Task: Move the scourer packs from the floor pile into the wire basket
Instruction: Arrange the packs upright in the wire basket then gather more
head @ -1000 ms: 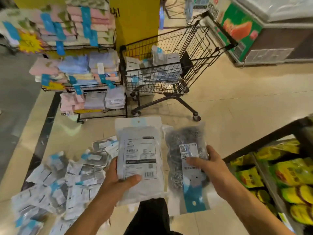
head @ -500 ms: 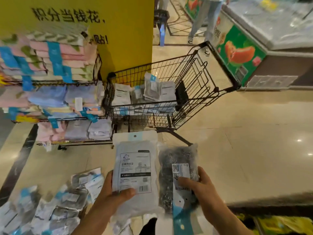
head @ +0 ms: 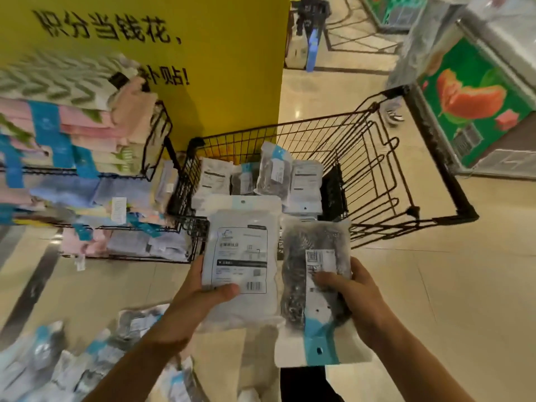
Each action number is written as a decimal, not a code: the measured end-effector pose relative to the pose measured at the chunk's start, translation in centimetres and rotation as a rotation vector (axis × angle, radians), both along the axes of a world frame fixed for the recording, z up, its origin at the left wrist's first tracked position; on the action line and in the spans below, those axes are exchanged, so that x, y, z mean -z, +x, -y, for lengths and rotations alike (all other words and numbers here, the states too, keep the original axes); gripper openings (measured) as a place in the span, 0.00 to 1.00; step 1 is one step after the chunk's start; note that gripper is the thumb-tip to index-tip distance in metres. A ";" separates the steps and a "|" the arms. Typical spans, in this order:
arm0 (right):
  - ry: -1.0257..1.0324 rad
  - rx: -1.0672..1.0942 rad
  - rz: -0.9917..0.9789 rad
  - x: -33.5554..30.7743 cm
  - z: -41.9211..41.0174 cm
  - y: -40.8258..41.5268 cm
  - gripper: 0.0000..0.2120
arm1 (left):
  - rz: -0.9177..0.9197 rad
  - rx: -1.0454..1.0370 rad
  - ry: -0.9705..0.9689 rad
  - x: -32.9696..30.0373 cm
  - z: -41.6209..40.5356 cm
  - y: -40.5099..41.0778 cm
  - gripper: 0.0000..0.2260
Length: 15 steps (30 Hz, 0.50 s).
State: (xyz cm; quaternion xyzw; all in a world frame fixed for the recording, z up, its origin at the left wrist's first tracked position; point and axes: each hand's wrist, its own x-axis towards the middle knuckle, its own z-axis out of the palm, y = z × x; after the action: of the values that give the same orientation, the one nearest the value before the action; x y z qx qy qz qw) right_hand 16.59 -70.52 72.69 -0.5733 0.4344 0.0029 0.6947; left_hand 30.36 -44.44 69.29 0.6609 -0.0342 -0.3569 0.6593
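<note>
My left hand [head: 200, 297] grips a scourer pack [head: 242, 256] that shows its white printed back, thumb across its lower edge. My right hand [head: 352, 294] holds a second scourer pack [head: 307, 285] with dark steel wool showing and a blue header pointing down. Both packs hang side by side just in front of the near rim of the black wire basket [head: 385, 181] of a shopping cart. Several packs [head: 272, 172] lie inside it. The floor pile [head: 72, 364] of packs spreads at the lower left.
A wire rack of folded towels [head: 87, 158] stands left of the cart against a yellow pillar [head: 220, 68]. A chest freezer [head: 478, 105] with a fruit picture sits at the right. A person's shoe [head: 393, 116] shows beyond the cart. Tiled floor lies to the right.
The view has closed in on the cart. Both hands have carried their packs forward and up, from over the floor to the basket's near rim. The floor pile has slid to the lower left.
</note>
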 end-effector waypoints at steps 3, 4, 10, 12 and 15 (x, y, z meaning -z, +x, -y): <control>0.026 -0.059 0.024 0.3 4.2 4.8 0.22 | 0.011 -0.079 0.048 -0.4 3.9 4.2 0.33; 0.031 -0.079 0.025 0.4 5.5 6.4 0.22 | 0.015 -0.088 0.053 -0.7 4.9 5.5 0.32; 0.115 -0.119 0.032 1.2 10.6 15.0 0.20 | -0.016 -0.175 0.094 -1.2 9.4 12.4 0.50; 0.115 -0.127 0.018 1.9 11.4 17.8 0.21 | -0.030 -0.187 0.118 -1.3 10.2 14.4 0.49; 0.137 -0.134 0.000 3.4 11.9 22.4 0.21 | -0.057 -0.212 0.160 -0.6 10.6 18.1 0.41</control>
State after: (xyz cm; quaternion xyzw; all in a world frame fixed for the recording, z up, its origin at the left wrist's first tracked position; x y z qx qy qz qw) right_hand 39.04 -82.41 69.33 -0.5521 0.3940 0.0791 0.7305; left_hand 48.51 -55.00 69.87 0.7008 0.0829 -0.3054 0.6393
